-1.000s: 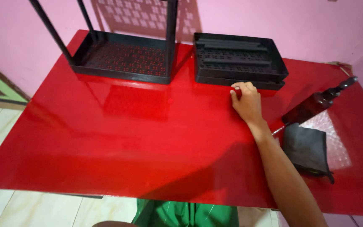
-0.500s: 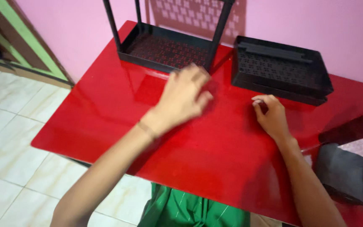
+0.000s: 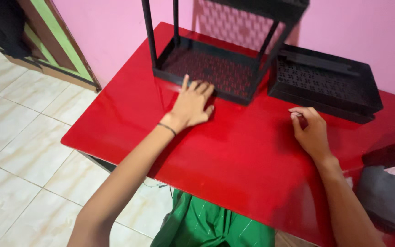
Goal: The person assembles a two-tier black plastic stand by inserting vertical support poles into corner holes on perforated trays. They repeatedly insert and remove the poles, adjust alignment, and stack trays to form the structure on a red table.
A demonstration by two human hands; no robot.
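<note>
A black metal rack (image 3: 206, 68) with a perforated bottom shelf and upright posts stands at the back of the red table (image 3: 243, 160). My left hand (image 3: 192, 105) lies flat on the table, fingers apart, fingertips touching the front edge of the rack's bottom shelf. A separate black perforated shelf tray (image 3: 325, 87) lies to the right of the rack. My right hand (image 3: 311, 132) rests on the table in front of that tray, fingers curled in toward the thumb. I cannot tell whether anything small is pinched between them.
A dark grey pouch (image 3: 385, 201) lies at the table's right edge, with a dark tool (image 3: 389, 153) just behind it. A pink wall runs behind the table. Pale tiled floor (image 3: 28, 137) and a green door frame (image 3: 65, 45) are on the left.
My left hand came into view from the left, crossed the table and now touches the rack's front edge. My right hand stayed in front of the tray. The view swung left.
</note>
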